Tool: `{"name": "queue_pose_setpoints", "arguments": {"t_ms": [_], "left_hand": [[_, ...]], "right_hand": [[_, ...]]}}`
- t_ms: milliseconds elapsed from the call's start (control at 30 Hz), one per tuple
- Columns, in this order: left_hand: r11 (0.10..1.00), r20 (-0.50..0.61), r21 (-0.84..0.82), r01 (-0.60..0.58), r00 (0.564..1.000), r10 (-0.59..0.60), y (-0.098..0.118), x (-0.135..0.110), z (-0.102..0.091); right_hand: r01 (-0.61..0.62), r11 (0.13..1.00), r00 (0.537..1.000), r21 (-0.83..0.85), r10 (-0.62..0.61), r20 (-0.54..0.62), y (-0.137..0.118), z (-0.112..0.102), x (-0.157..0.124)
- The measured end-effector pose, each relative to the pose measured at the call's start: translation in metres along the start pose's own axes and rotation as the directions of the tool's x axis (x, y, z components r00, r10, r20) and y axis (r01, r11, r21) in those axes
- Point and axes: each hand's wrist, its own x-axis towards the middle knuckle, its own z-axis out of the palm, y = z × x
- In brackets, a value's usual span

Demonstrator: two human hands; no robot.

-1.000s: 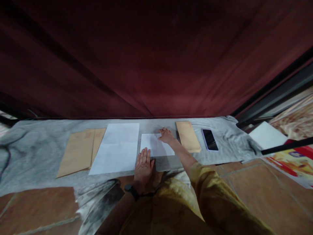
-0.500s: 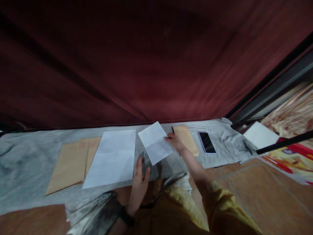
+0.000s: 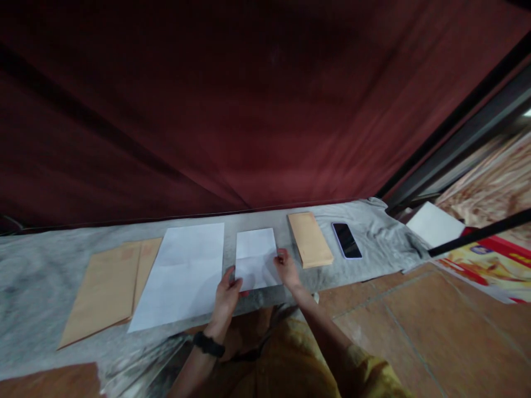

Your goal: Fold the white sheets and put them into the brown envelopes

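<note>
Here, a small white paper (image 3: 255,254) lies on a grey cloth (image 3: 37,265), between a larger white sheet (image 3: 182,273) and a brown envelope (image 3: 310,239) (a phone (image 3: 346,240) lies just beyond the envelope). The left hand (image 3: 227,287) pinches the paper's near left corner with curled fingers. The right hand (image 3: 286,268) pinches its right edge.

White folded sheet (image 3: 256,257), tan envelopes (image 3: 310,239), grey cloth (image 3: 373,232), dark red curtain (image 3: 249,110).
</note>
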Motion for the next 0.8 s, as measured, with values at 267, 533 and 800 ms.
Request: {"name": "queue_pose_setpoints", "arguments": {"t_ms": [267,533,800], "left_hand": [[0.992,0.123,0.127,-0.004,0.992,-0.011,0.003,0.006,-0.006],[0.936,0.102,0.351,-0.016,0.995,-0.021,0.004,-0.001,-0.002],[0.936,0.116,0.338,-0.102,0.991,0.066,-0.008,-0.003,-0.002]], "right_hand": [[0.595,0.795,0.745,-0.116,-0.491,0.45,-0.029,0.019,-0.011],[0.833,0.522,0.492,-0.184,-0.546,0.678,-0.039,0.054,0.013],[0.803,0.509,0.559,-0.31,-0.462,0.689,-0.029,0.065,0.07]]}}
